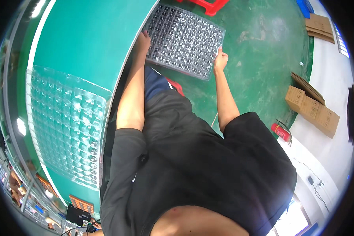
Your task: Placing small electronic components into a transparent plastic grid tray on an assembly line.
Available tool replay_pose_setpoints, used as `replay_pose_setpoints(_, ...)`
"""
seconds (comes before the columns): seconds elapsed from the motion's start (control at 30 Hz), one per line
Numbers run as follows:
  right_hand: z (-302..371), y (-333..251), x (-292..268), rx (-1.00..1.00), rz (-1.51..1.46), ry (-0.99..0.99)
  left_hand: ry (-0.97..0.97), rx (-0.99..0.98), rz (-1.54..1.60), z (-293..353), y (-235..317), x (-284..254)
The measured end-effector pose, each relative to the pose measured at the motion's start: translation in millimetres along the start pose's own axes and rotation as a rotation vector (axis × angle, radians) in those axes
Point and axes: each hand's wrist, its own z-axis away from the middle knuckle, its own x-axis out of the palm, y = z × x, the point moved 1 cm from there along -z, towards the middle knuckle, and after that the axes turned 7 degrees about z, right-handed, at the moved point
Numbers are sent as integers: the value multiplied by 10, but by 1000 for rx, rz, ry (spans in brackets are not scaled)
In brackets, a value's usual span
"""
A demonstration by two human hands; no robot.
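Observation:
Between my two hands is a clear plastic tray (185,39) with rows of pockets, many of them holding small dark parts. My left hand (144,41) grips its left edge beside the green table, the fingers partly hidden. My right hand (221,59) is closed on the right edge, thumb on top. The tray is held out over the green floor, past my knees. Another clear pocketed tray (63,122) lies on the green table to my left; only a few pockets near its close right corner show dark parts.
The green table (86,35) runs along my left side. A red plastic stool (212,7) stands beyond the tray. Cardboard boxes (312,110) and a red fire extinguisher (281,132) are by the right wall. Flattened cardboard (319,27) lies at the far right.

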Motion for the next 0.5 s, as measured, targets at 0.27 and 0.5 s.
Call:
replay_pose_setpoints(0.27,201,-343,-149,134,-335,-240,272,247,28,-291,-505,372)
replay_pose_setpoints(0.5,287,-268,-494,186,-448,-242,-486,-270,681,-160,-289,97)
